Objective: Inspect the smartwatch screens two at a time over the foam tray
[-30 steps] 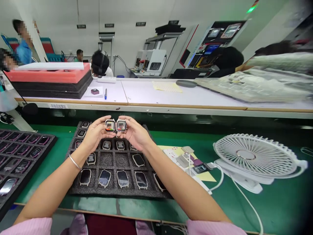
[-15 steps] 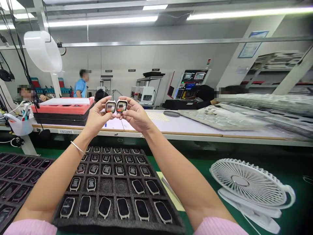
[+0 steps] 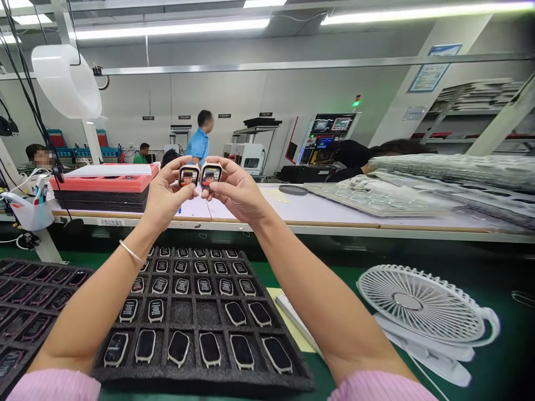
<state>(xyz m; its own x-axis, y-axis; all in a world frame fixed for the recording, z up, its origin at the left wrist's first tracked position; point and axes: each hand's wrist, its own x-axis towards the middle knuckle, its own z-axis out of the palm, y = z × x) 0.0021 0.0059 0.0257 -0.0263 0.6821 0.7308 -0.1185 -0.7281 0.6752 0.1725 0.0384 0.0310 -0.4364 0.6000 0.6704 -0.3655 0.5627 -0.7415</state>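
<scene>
My left hand (image 3: 167, 192) pinches a smartwatch without a strap (image 3: 189, 176), its lit screen turned toward me. Beside it, my right hand (image 3: 234, 188) grips a second smartwatch (image 3: 211, 176), also lit with a colourful picture. The two watches are held up side by side, almost touching, above the tray. Below my forearms lies a black foam tray (image 3: 190, 376) with rows of pale-framed watches. Some of those screens show white text, others are dark. Two neighbouring compartments in the second row from the front hold no watch.
Another tray of dark watches (image 3: 35, 298) is at left. A white fan (image 3: 418, 306) stands at right. On the raised shelf are a red foam stack (image 3: 102, 184), a pen holder (image 3: 31, 214) and plastic-wrapped trays (image 3: 376, 197). Several people work beyond, one in a blue shirt (image 3: 198, 146).
Both hands still hold the watches up, with the screen pictures slightly changed. The person in blue has walked to the right behind the shelf. My view has shifted a little.
</scene>
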